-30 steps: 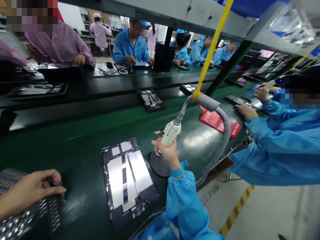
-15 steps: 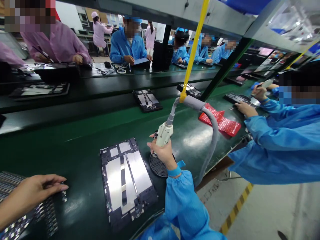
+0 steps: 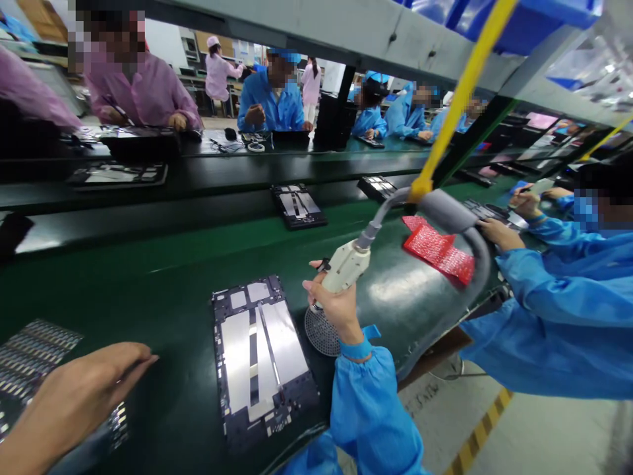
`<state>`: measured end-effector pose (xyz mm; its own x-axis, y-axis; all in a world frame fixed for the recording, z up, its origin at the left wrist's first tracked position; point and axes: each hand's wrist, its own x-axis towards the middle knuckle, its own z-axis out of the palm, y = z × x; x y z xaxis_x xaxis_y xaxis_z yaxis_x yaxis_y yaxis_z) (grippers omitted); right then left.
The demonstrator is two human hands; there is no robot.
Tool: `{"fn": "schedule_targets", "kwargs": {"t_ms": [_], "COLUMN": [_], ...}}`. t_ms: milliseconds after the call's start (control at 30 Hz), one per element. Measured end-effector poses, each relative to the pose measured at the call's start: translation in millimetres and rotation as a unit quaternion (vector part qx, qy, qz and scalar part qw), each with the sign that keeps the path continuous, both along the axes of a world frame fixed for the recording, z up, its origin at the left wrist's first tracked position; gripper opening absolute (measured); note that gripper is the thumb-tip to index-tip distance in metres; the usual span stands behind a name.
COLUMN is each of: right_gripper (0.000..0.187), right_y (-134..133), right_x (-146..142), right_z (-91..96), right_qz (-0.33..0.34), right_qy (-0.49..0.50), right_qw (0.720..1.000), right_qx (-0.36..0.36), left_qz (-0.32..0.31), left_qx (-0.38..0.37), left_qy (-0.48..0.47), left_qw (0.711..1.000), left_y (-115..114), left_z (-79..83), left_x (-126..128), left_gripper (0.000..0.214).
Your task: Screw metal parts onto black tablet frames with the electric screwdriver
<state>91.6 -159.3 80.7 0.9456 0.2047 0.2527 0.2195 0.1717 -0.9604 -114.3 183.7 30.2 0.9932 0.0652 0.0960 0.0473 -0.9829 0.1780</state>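
Note:
My left hand (image 3: 93,389) is at the lower left, over the dark small-part boards (image 3: 37,356), its thumb and fingertips pressed together. Whatever may be between them is hidden. In my right hand (image 3: 336,307) is a cream-coloured electric screwdriver (image 3: 346,264), gripped by its body and tilted. Beneath the screwdriver's tip lies a round black plate with many small holes (image 3: 321,330), partly covered by the hand. Between my hands an opened tablet (image 3: 264,359) rests flat on the green bench, its silver battery panels facing up.
A yellow strap (image 3: 459,99) holds up the screwdriver's grey padded cable (image 3: 448,211). Red bubble wrap (image 3: 438,251) lies on the right. Another opened tablet (image 3: 299,206) sits further back. A co-worker in a blue sleeve (image 3: 558,284) works close by on the right.
My left hand has turned and closed; the small board strip visible at its fingertips earlier no longer shows. My right hand keeps the screwdriver, now tilted further right. The view has shifted slightly.

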Motion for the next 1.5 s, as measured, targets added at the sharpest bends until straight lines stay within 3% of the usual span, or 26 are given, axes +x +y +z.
{"fn": "schedule_targets", "kwargs": {"t_ms": [167, 333, 433, 600, 700, 867, 1500], "right_gripper": [0.033, 0.025, 0.008, 0.013, 0.026, 0.031, 0.033], "right_y": [40.4, 100.1, 123.6, 141.4, 148.1, 155.8, 156.7], "right_x": [-15.3, -37.9, -45.1, -46.9, -49.2, -51.3, -51.2], "right_z": [25.3, 26.0, 17.8, 8.1, 6.2, 3.0, 0.1], "right_qz": [0.065, 0.142, 0.148, 0.144, 0.160, 0.181, 0.191], "right_qy": [-0.011, 0.018, 0.007, -0.007, 0.006, 0.008, 0.015], "right_qw": [0.997, 0.990, 0.988, 0.988, 0.986, 0.982, 0.980], "right_qx": [0.040, -0.015, -0.046, -0.047, -0.046, -0.054, -0.060], "left_qz": [-0.073, -0.035, 0.013, 0.081, 0.080, 0.069, 0.062], "left_qx": [-0.090, -0.120, -0.138, -0.164, -0.171, -0.153, -0.238], "left_qy": [-0.040, -0.038, -0.055, -0.114, -0.152, -0.178, -0.244], "left_qw": [0.992, 0.991, 0.989, 0.976, 0.970, 0.969, 0.938], "left_y": [-64.5, -97.5, -94.5, -81.7, -83.5, -88.6, -85.8], "left_z": [6.1, -8.2, -16.4, -25.1, -28.0, -32.2, -34.5], "left_x": [3.0, 11.8, 12.0, 10.8, 11.3, 12.7, 12.5], "left_gripper": [0.028, 0.029, 0.027, 0.027, 0.027, 0.025, 0.023]}}
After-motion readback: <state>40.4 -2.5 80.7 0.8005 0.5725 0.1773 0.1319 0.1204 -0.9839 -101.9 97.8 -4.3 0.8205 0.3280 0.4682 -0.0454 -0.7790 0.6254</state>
